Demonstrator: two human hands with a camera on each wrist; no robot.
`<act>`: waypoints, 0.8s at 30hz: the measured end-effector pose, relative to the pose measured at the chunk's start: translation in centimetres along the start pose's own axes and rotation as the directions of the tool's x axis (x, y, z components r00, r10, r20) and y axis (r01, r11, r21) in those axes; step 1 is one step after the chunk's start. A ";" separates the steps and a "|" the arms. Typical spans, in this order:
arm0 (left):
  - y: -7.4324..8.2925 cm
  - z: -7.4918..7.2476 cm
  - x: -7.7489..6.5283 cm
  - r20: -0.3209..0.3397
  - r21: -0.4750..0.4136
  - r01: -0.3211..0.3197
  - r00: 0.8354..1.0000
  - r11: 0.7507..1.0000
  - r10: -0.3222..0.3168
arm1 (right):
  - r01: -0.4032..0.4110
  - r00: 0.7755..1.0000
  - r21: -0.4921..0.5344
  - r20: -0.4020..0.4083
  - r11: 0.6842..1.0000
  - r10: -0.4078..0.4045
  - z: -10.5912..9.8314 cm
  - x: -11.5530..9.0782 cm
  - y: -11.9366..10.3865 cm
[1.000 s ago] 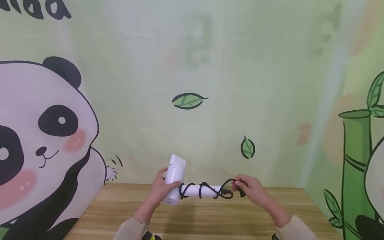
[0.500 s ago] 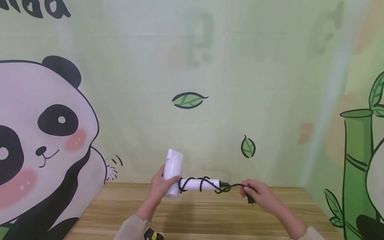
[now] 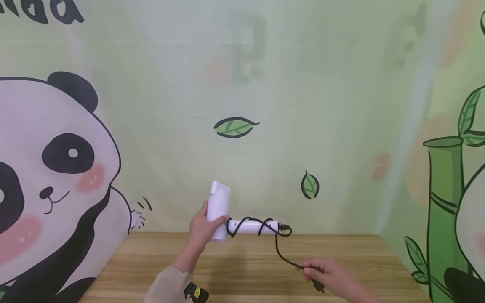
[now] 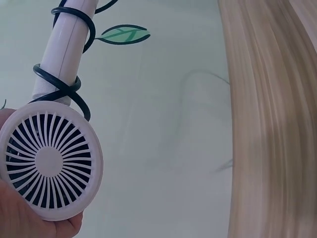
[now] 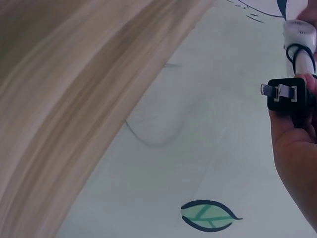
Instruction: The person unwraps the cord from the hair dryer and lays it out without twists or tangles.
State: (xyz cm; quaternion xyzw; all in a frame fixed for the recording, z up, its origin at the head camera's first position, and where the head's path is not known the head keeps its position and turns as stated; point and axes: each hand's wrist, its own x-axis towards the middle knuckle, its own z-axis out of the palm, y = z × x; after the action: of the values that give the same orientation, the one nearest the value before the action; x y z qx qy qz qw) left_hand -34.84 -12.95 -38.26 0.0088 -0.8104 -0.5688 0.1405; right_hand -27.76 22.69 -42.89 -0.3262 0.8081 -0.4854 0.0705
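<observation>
A white hair dryer (image 3: 217, 206) is held up over the table, its nozzle pointing upward and its handle (image 3: 250, 227) stretching right. My left hand (image 3: 202, 227) grips its barrel, thumb across the front. In the left wrist view the round slotted air-intake grille (image 4: 49, 161) faces the camera. The black power cord (image 3: 280, 250) winds loosely round the handle, and its free end hangs down to the right. My right hand (image 3: 326, 273) pinches that end near the plug (image 3: 317, 286). Two flat metal prongs (image 5: 280, 91) of the plug show in the right wrist view.
The wooden table (image 3: 242, 269) lies below both hands. Right behind its back edge stands a pale green backdrop (image 3: 170, 147) printed with a panda (image 3: 68, 176), leaves and bamboo. A black and yellow device (image 3: 196, 292) sits on the left wrist.
My right hand has pulled the cord end out and then down towards the table, leaving fewer crossings near the handle's end. My left hand has raised the hair dryer slightly.
</observation>
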 end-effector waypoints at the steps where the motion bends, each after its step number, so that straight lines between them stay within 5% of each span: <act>1: 0.1 0.1 0.0 0.006 -0.006 0.005 1.000 1.000 -0.005 | 0.013 1.000 0.010 0.016 1.000 -0.013 0.2 0.0 0.3; 19: 1.0 0.9 -0.5 0.021 -0.028 -0.021 1.000 0.999 0.022 | 0.071 0.993 0.006 0.092 0.997 -0.071 3.6 1.3 4.2; 24: 1.0 0.8 -0.9 0.033 -0.027 -0.027 0.999 0.999 0.028 | -0.027 0.997 -0.018 0.071 0.999 0.028 3.8 1.5 4.6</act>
State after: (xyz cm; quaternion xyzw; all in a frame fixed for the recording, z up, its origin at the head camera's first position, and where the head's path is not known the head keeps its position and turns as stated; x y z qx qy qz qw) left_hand -34.01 -11.76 -37.81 -0.0137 -0.8049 -0.5777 0.1349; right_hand -29.38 20.43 -48.40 -0.3329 0.8134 -0.4657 0.1032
